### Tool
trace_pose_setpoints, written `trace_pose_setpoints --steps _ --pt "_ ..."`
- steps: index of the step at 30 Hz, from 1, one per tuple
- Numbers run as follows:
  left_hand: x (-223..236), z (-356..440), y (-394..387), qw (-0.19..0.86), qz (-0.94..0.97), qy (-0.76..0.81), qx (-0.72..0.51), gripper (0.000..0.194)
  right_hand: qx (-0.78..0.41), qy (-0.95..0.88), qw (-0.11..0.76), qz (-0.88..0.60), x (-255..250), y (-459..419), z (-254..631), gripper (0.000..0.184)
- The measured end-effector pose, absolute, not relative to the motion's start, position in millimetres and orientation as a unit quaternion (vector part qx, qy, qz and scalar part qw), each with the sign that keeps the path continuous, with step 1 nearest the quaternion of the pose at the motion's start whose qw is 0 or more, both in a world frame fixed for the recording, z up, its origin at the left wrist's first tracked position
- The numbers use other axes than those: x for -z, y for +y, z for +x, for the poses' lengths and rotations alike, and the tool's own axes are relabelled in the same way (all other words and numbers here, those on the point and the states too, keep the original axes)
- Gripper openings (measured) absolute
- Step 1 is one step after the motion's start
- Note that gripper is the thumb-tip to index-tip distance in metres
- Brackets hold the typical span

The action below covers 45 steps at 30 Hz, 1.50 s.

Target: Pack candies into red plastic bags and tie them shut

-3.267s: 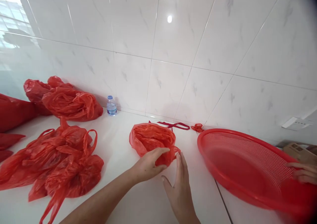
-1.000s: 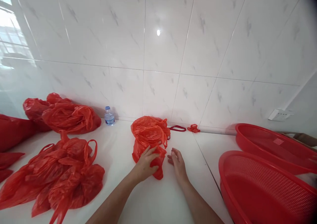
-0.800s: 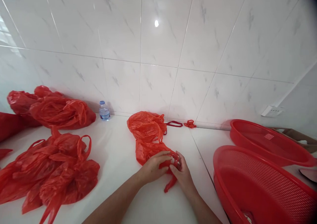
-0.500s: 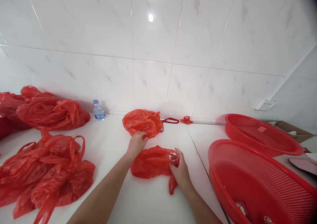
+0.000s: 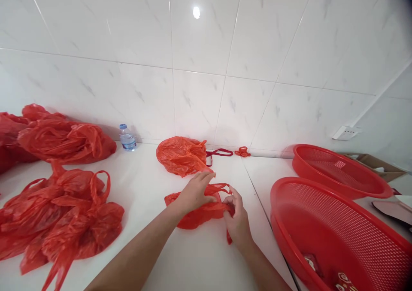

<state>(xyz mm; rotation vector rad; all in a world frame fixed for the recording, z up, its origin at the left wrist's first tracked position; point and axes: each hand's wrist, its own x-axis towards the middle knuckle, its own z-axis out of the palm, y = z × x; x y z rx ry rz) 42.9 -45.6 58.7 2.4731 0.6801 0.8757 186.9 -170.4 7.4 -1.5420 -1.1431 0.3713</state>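
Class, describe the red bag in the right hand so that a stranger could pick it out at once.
On the white table below the tiled wall, look between the heaped bags and the red baskets. There, nearer the viewer than the orange-red bag, lies the red bag. It alone has its right end in the right hand.

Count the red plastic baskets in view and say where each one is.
2: a near basket at lower right, cut off by the picture's edge, and a far basket behind it. Any nested underneath would be hidden.
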Motion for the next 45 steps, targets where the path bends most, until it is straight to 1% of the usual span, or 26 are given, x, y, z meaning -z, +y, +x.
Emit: trace_pose_setpoints --steps 1,2,3,6,7,8,11,14,16,18,20,22,24,26,29,33,34,36,39,41,42,44,45 --pt "-59.2 45.8 -48.3 0.230 0.895 0.230 -0.306 0.065 -0.140 -0.506 0.551 -0.648 -9.9 -173.9 184.2 0.065" --pt "-58.9 47.9 -48.5 0.246 0.891 0.234 -0.300 0.068 -0.121 -0.529 0.543 -0.641 -12.4 -178.2 181.6 0.065" --pt "-57.8 49.1 -46.7 0.264 0.884 0.245 -0.298 0.061 -0.102 -0.549 0.535 -0.634 -14.7 -183.2 179.4 0.064" --pt "-53.6 47.6 -35.8 0.314 0.854 0.278 -0.307 0.024 -0.054 -0.601 0.502 -0.620 -20.9 -201.7 175.6 0.060" --pt "-53.1 45.8 -32.0 0.325 0.843 0.287 -0.318 0.017 -0.040 -0.616 0.488 -0.617 -22.8 -208.3 175.6 0.060" --pt "-53.5 43.5 -28.6 0.333 0.830 0.297 -0.335 0.014 -0.027 -0.633 0.471 -0.613 -24.7 -214.8 176.4 0.059" --pt "-60.5 34.4 -21.4 0.368 0.770 0.333 -0.401 0.012 0.018 -0.699 0.421 -0.578 -30.3 -231.6 183.7 0.056" --pt "-72.9 22.8 -18.9 0.398 0.709 0.356 -0.461 0.016 0.069 -0.746 0.337 -0.571 -36.3 -242.1 196.3 0.051" --pt "-80.9 15.6 -21.4 0.451 0.663 0.345 -0.488 0.017 0.096 -0.743 0.272 -0.604 -41.9 -245.9 203.4 0.052" --pt "-87.5 10.2 -28.0 0.531 0.606 0.318 -0.499 0.018 0.119 -0.725 0.240 -0.634 -50.5 -247.8 205.1 0.051" --pt "-93.1 7.4 -38.4 0.596 0.559 0.294 -0.496 0.019 0.143 -0.704 0.253 -0.649 -62.3 -248.1 199.9 0.044" --pt "-98.5 6.5 -51.0 0.623 0.544 0.281 -0.486 0.019 0.157 -0.682 0.292 -0.652 -75.1 -245.8 188.9 0.038" --pt "-104.0 6.5 -63.9 0.643 0.541 0.267 -0.472 0.019 0.150 -0.660 0.333 -0.656 -85.3 -239.7 176.0 0.037" --pt "-109.2 6.1 -75.2 0.662 0.536 0.253 -0.459 0.019 0.117 -0.644 0.355 -0.668 -88.9 -229.5 165.2 0.037" --pt "-114.4 3.2 -86.4 0.687 0.517 0.233 -0.454 0.019 0.042 -0.630 0.355 -0.689 -81.1 -210.9 156.6 0.032" --pt "-113.6 -3.4 -87.7 0.718 0.478 0.221 -0.456 0.020 -0.045 -0.624 0.334 -0.705 -68.8 -195.9 154.2 0.008" --pt "-112.5 -4.8 -86.1 0.718 0.472 0.221 -0.461 0.020 -0.084 -0.619 0.340 -0.703 -69.8 -195.4 154.4 0.009" --pt "-110.7 -6.5 -82.3 0.710 0.467 0.223 -0.477 0.020 -0.206 -0.600 0.381 -0.673 -77.4 -197.5 155.3 0.014" --pt "-112.6 -6.1 -78.3 0.715 0.448 0.212 -0.493 0.019 -0.452 -0.563 0.449 -0.527 -92.7 -203.7 156.1 0.005" --pt "-117.4 -4.4 -78.4 0.732 0.429 0.201 -0.489 0.022 -0.592 -0.514 0.472 -0.404 -96.9 -206.2 153.0 0.020" --pt "-120.4 -3.2 -79.4 0.742 0.419 0.193 -0.487 0.023 -0.641 -0.474 0.484 -0.361 -96.2 -206.2 149.6 0.028" --pt "-126.4 -0.3 -83.2 0.760 0.403 0.172 -0.480 0.023 -0.695 -0.388 0.506 -0.332 -90.5 -203.3 139.5 0.036" --pt "-129.1 1.3 -86.1 0.768 0.399 0.156 -0.476 0.023 -0.701 -0.359 0.512 -0.345 -86.4 -200.5 133.4 0.035"
